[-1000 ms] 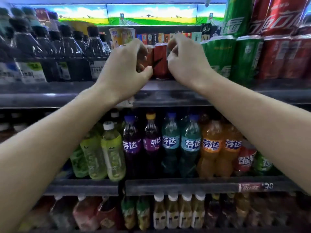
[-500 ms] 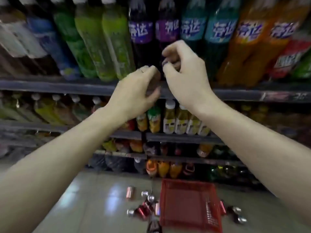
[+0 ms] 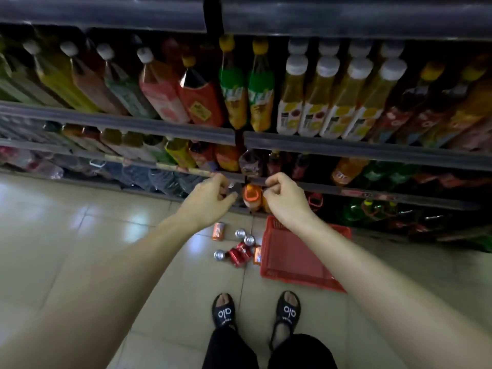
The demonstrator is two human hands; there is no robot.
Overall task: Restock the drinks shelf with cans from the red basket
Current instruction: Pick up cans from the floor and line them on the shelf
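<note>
Both hands are empty here: the left hand (image 3: 210, 201) hangs with fingers loosely curled, thumb and fingertips close together on nothing, and the right hand (image 3: 286, 199) is curled the same way, gripping nothing, both out in front of the lower shelf edges.

Biggest thing in view is the dark metal drinks shelving (image 3: 346, 150), tier on tier of upright plastic bottles, yellow, orange, green and red labels, packed tight. Below it, the pale glossy tiled floor (image 3: 66, 235), throwing back soft glare from the ceiling lights. Dim aisle, soft focus.

On that floor, just right of centre, the red plastic mesh basket (image 3: 298, 257) looks empty from here. The cans are beside it, not in it: a cluster of about 6 small aluminium cans (image 3: 239, 253), red and orange, some lying on their sides, some showing silver ends, just left of the basket wall. 2 black slide sandals (image 3: 287, 311) stand near.

The call, I reckon, is to bend down and take 1 can per hand around the body, not the slick ends. Rolled cans may skid on that tile, so pin before lifting.
</note>
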